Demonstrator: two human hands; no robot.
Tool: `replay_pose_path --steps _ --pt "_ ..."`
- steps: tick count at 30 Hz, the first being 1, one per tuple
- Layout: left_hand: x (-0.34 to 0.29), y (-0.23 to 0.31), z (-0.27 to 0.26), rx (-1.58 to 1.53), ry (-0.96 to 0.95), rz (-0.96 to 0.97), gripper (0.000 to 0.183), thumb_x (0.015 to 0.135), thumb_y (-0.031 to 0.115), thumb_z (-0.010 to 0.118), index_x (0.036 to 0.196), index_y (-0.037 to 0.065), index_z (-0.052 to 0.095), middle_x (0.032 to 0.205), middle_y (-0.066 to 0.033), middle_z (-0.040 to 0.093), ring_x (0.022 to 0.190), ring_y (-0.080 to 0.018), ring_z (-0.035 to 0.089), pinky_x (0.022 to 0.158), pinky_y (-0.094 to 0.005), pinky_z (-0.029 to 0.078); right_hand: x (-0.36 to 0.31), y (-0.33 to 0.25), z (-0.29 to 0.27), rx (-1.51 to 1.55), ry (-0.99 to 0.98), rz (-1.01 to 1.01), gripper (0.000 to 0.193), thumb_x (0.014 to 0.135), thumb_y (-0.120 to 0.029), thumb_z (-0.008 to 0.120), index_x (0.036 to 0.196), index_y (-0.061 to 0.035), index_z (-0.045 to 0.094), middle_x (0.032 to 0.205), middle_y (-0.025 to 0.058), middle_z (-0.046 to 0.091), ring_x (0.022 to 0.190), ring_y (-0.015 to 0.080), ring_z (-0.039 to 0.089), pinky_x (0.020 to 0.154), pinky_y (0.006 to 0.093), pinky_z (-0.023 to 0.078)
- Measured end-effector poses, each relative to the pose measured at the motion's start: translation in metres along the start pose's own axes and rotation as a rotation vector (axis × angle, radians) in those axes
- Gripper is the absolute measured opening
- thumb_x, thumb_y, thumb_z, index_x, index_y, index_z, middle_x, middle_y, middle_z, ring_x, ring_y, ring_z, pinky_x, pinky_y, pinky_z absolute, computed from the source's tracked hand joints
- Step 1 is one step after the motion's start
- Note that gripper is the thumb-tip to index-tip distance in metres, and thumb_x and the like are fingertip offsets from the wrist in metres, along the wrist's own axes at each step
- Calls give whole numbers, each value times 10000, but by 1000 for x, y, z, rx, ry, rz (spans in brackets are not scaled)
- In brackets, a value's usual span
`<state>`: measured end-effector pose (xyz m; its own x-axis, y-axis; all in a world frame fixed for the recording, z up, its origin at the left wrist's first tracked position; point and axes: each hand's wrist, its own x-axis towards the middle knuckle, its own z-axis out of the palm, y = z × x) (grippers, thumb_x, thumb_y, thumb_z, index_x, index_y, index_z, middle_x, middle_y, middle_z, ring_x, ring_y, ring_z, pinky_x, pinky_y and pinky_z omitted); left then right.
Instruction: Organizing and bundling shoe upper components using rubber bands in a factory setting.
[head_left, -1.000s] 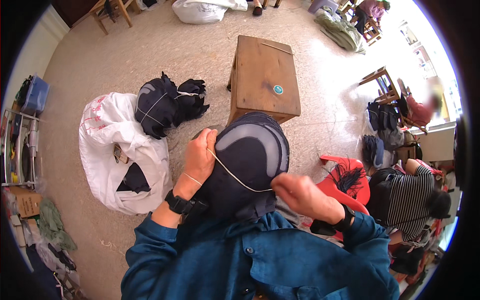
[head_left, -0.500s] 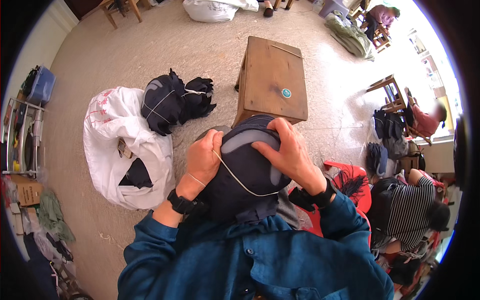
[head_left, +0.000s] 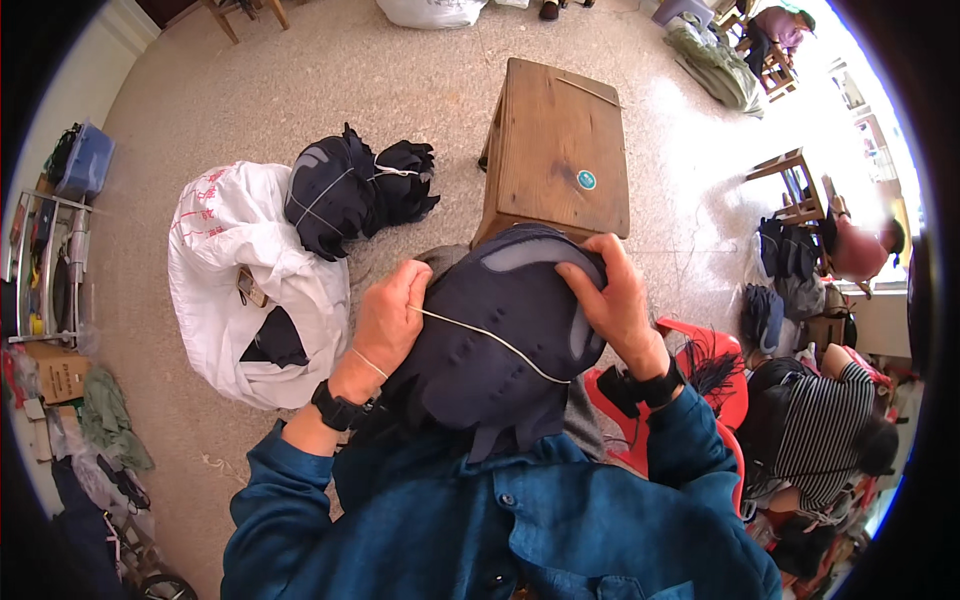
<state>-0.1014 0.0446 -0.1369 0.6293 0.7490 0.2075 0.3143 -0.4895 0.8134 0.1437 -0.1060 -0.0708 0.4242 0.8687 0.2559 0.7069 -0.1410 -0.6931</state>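
A bundle of dark navy fabric pieces (head_left: 470, 375) with grey curved patches rests in my lap. A thin cream cord (head_left: 490, 333) runs slantwise across it. My left hand (head_left: 385, 318) is closed at the bundle's left edge, right where the cord's end meets the fingers; whether it also pinches the cord is hidden. On the far right edge, my right hand (head_left: 618, 305) grips the layers, thumb on top and fingers curled beneath. Left of my knees lies a similar dark bundle (head_left: 335, 195), tied with cord, partly against a white sack (head_left: 215, 330).
A wooden stool (head_left: 560, 140) stands just ahead of my lap. To my right is a red plastic stool (head_left: 725, 375) with dark strands on it. People sit farther right, one in a striped top (head_left: 815, 420). Shelving (head_left: 45, 270) and a cardboard box (head_left: 60, 375) line the left.
The bundle has tipped so more of its upper face shows, and the cord lies higher across it. My right hand has shifted right along the edge; my left hand has moved slightly.
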Motion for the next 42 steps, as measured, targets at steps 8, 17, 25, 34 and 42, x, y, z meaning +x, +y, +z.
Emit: replay_pose_path --steps 8,17,25,34,42 --pt "-20 -26 -16 290 -2 141 133 940 94 616 1073 92 614 875 -131 687 787 -359 675 630 -439 529 -10 19 18 53 1 96 344 861 -200 778 1063 -20 567 901 206 667 853 380 672 716 415 526" --pt "16 9 -61 111 -291 264 245 695 -64 609 917 30 655 717 -78 577 618 -205 594 559 -288 459 -10 18 16 35 -11 56 358 853 -231 791 1049 -28 570 917 201 660 852 382 665 710 419 524" --pt "7 -4 -105 149 -388 35 98 842 39 703 936 10 699 841 -103 663 726 -217 650 646 -300 504 -16 21 10 18 9 -3 372 872 -259 771 1072 -28 558 936 205 664 897 398 667 749 424 534" --pt "-18 99 -5 400 -535 544 949 677 505 840 1463 128 465 1535 -142 389 1432 -385 330 1166 -570 218 -34 7 -30 -44 345 -140 273 863 -114 724 1082 -14 594 880 125 608 814 340 620 747 402 520" --pt "-26 76 14 342 -460 499 958 687 502 832 1488 151 442 1578 -140 336 1477 -372 269 1182 -589 176 -137 7 -33 210 -149 54 282 870 14 684 1143 -17 623 896 99 643 838 205 660 759 337 529"
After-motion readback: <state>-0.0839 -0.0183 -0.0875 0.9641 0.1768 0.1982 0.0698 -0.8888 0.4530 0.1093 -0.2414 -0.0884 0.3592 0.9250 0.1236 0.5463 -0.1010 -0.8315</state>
